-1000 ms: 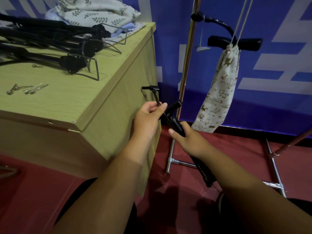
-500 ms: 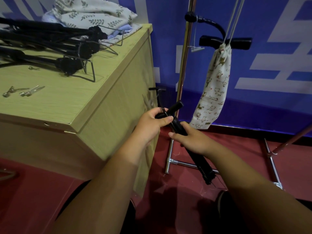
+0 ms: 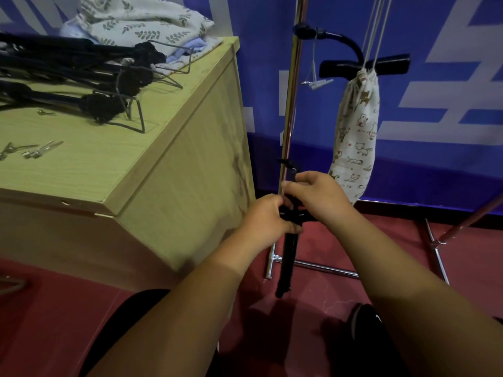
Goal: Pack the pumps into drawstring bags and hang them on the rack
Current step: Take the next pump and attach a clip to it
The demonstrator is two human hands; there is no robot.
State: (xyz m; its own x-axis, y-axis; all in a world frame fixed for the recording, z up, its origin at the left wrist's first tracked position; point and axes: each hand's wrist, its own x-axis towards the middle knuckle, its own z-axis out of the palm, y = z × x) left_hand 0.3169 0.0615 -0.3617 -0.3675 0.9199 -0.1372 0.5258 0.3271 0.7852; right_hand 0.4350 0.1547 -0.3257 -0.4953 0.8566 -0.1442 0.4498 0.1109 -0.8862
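A black pump [image 3: 288, 257] hangs upright in front of me, beside the cabinet's right side. My left hand [image 3: 265, 216] grips it at the handle. My right hand [image 3: 318, 195] curls over the top of it and pinches the thin hose there. On the metal rack [image 3: 292, 104] hangs a cat-print drawstring bag [image 3: 356, 131] with a pump's black handle sticking out of its mouth. Several more black pumps [image 3: 70, 77] lie on the wooden cabinet [image 3: 174, 164], with folded leaf-print bags [image 3: 141, 20] stacked behind them.
Small metal nozzles [image 3: 32, 151] lie loose on the cabinet top near its left part. The rack's base bars [image 3: 324, 268] run across the red floor behind the pump. A blue banner [image 3: 435, 91] covers the wall.
The pump swung from slanted to upright. My right hand left the barrel and rose to the top of the pump; my left hand closed round the handle.
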